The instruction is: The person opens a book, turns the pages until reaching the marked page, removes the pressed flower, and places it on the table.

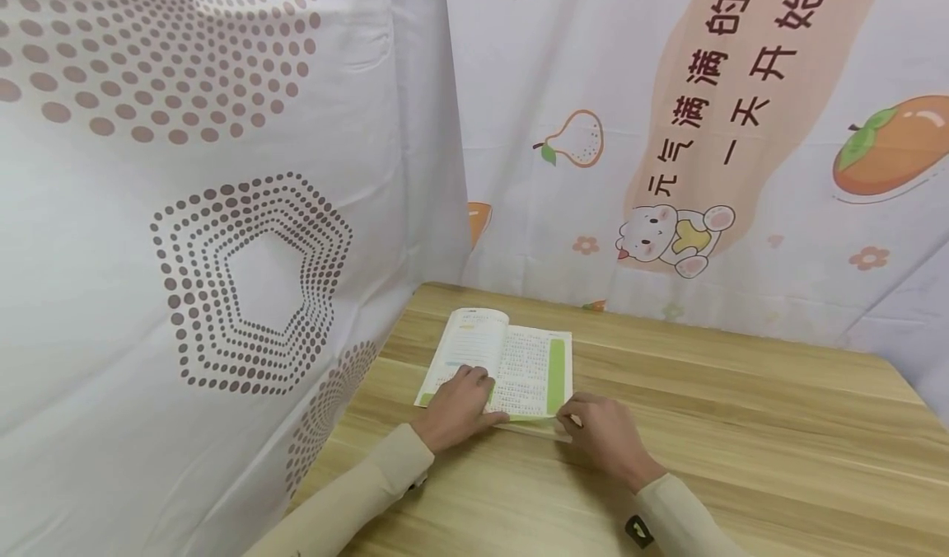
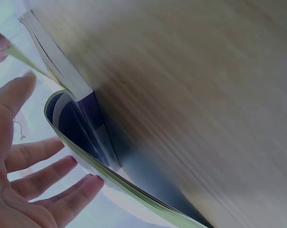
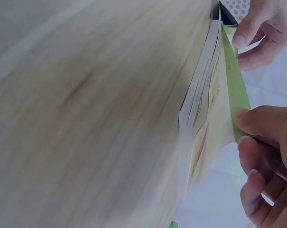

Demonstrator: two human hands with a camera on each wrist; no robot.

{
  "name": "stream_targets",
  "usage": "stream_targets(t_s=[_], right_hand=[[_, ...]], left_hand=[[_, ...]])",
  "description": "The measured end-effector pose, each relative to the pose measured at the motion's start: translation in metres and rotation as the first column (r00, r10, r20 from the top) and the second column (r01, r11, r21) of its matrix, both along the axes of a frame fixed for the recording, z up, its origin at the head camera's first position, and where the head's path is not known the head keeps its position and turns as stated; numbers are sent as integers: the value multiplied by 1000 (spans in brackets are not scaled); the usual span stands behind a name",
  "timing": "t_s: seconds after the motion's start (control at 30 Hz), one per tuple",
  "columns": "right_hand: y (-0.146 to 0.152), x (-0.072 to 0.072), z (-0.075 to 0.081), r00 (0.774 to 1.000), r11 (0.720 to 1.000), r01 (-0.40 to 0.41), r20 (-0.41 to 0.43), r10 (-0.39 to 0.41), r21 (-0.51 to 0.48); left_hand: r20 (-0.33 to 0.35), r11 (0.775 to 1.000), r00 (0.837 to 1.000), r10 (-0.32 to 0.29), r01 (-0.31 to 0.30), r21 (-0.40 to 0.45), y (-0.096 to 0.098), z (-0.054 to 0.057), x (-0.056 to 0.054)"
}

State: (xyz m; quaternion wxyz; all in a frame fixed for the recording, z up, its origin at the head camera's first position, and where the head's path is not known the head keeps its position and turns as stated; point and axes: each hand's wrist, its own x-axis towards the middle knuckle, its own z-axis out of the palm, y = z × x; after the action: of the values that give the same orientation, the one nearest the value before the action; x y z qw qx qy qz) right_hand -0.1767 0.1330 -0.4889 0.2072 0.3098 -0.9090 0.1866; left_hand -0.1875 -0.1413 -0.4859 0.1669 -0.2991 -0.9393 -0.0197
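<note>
An open book (image 1: 523, 359) with printed text and green page borders lies near the table's left side. My left hand (image 1: 460, 407) rests on its left-hand pages, thumb near the lower edge by the spine; in the left wrist view, the extended fingers (image 2: 43, 178) touch the pages, which curve up from the table. At the lower right corner, my right hand (image 1: 604, 437) pinches a page between thumb and fingers. That page (image 3: 235, 83) is lifted away from the thick block of pages (image 3: 200, 95) in the right wrist view.
The wooden table (image 1: 741, 425) extends to the right of the book. A white curtain with dotted patterns (image 1: 252, 285) hangs along the left, and a cloth printed with fruit and a bear (image 1: 667, 236) hangs behind the table.
</note>
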Motion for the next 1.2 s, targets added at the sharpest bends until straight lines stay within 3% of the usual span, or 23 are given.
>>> stream_targets(t_s=[0.23,0.43,0.57,0.73,0.9,1.1,1.2], right_hand=[[-2,0,5,1000,995,25,-12,-26,-98],[-2,0,5,993,973,-5,-112,-22,-232],[0,-1,4,991,961,8,-127,-45,-275],[0,1,5,997,980,79,0,-81,-181],[-1,2,0,977,995,100,190,-102,16],[0,3,-7,983,995,12,180,-29,95],[0,5,-4,987,994,-16,161,-1,105]], left_hand=[[-61,999,998,-1,-2,-44,3,-1,2],[-62,999,998,29,-27,18,6,-5,2],[-82,994,994,77,-70,82,7,-6,1],[-120,981,985,123,-103,165,6,-6,-4],[-185,970,973,137,-94,226,1,-5,-5],[-246,976,950,193,-161,145,-6,-8,-5],[-242,976,948,209,-186,114,-8,-7,-5]])
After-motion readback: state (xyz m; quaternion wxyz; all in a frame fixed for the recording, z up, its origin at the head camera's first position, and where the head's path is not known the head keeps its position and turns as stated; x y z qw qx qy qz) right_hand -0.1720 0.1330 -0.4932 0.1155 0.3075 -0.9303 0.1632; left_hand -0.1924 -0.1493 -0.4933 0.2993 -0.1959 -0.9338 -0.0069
